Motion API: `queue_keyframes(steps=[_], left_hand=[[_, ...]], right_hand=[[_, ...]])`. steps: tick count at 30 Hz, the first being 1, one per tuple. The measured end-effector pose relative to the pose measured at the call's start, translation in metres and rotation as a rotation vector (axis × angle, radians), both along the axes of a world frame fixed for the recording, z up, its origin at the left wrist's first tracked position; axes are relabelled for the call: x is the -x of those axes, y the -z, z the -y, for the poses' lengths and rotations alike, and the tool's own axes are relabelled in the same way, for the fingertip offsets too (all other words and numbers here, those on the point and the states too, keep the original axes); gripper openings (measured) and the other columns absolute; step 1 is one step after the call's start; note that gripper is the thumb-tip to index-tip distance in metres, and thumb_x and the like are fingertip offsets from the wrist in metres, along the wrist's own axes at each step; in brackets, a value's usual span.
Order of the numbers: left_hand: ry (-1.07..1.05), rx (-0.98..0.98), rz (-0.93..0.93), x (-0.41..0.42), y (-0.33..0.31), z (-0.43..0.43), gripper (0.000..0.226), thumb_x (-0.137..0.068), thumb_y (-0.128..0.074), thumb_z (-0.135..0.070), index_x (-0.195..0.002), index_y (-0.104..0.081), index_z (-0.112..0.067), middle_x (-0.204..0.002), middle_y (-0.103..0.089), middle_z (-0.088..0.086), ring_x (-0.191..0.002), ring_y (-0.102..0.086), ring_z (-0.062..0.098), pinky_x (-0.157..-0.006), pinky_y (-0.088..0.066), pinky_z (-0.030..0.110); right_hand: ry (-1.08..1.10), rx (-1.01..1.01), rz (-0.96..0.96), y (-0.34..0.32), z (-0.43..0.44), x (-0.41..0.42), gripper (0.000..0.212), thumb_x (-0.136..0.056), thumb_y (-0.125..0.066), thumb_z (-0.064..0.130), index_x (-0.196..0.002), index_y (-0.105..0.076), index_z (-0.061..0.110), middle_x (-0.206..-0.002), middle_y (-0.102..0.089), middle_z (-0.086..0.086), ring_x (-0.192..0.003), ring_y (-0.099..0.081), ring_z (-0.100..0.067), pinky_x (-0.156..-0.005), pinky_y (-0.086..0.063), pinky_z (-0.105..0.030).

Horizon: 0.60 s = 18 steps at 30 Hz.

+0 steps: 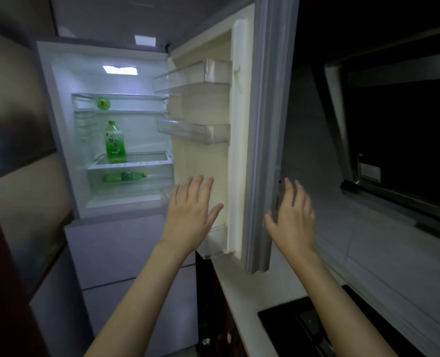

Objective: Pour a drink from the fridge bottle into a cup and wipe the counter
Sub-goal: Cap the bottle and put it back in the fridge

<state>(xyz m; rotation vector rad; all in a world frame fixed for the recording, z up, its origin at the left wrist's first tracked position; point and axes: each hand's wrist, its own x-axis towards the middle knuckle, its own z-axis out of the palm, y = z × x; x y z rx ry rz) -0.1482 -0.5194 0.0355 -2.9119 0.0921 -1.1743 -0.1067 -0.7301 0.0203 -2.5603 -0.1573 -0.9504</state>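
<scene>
The fridge (59, 124) stands lit with its door (262, 124) swung wide to the right. A green tea bottle (114, 143) stands upright on a glass shelf inside. A second green bottle (124, 177) lies on its side in the drawer below. My left hand (191, 212) hovers with straight, spread fingers in front of the door's inner side, holding nothing. My right hand (292, 215) is spread flat by the door's outer edge, fingertips at the edge; whether it touches is unclear. No cup is in view.
A small green round item (102, 103) sits on the upper shelf. Clear door bins (195, 78) are mounted on the door. A white counter (252, 300) runs along the right with a black cooktop (316, 328). A range hood (394, 124) hangs above.
</scene>
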Motion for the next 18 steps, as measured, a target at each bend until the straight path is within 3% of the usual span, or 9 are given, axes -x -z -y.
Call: queue_keyframes(steps=[5, 8, 12, 14, 18], left_hand=[[-0.009, -0.069, 0.016, -0.032, -0.022, 0.025, 0.062, -0.1, -0.033, -0.052, -0.148, -0.037, -0.014, -0.151, -0.04, 0.012, -0.138, -0.036, 0.032, -0.113, -0.028, 0.047], [-0.011, -0.094, 0.037, -0.043, -0.029, 0.029, 0.06, -0.1, -0.038, -0.05, -0.147, -0.038, -0.013, -0.15, -0.042, 0.013, -0.137, -0.039, 0.033, -0.112, -0.031, 0.048], [-0.016, -0.097, 0.035, -0.049, -0.032, 0.028, 0.061, -0.101, -0.037, -0.05, -0.15, -0.033, -0.014, -0.152, -0.038, 0.011, -0.139, -0.035, 0.032, -0.113, -0.029, 0.046], [-0.025, -0.101, 0.035, -0.052, -0.034, 0.027, 0.063, -0.102, -0.033, -0.052, -0.152, -0.027, -0.016, -0.154, -0.035, 0.009, -0.14, -0.032, 0.03, -0.114, -0.026, 0.043], [0.006, -0.043, 0.094, -0.051, -0.04, 0.023, 0.065, -0.101, -0.032, -0.053, -0.155, -0.02, -0.018, -0.157, -0.029, 0.006, -0.14, -0.032, 0.026, -0.109, -0.03, 0.04]], right_hand=[[-0.269, -0.306, -0.132, -0.002, 0.002, -0.04, 0.089, -0.091, -0.059, 0.029, -0.154, 0.003, 0.018, -0.162, -0.006, -0.002, -0.145, -0.02, -0.024, -0.114, -0.029, -0.041], [-0.396, -0.459, -0.16, 0.003, -0.005, -0.054, 0.087, -0.093, -0.059, 0.028, -0.154, 0.002, 0.023, -0.161, -0.006, 0.001, -0.142, -0.027, -0.022, -0.106, -0.031, -0.032], [-0.323, -0.489, -0.046, 0.009, -0.011, -0.064, 0.077, -0.091, -0.057, 0.028, -0.153, -0.012, 0.019, -0.154, -0.022, -0.002, -0.129, -0.043, -0.025, -0.09, -0.043, -0.033], [-0.303, -0.478, 0.033, 0.011, -0.016, -0.065, 0.068, -0.09, -0.056, 0.024, -0.15, -0.024, 0.016, -0.148, -0.033, -0.005, -0.12, -0.05, -0.024, -0.082, -0.041, -0.028], [-0.31, -0.475, 0.225, 0.014, -0.037, -0.058, 0.05, -0.086, -0.057, 0.017, -0.134, -0.043, 0.019, -0.114, -0.055, 0.001, -0.09, -0.059, -0.017, -0.068, -0.04, -0.025]])
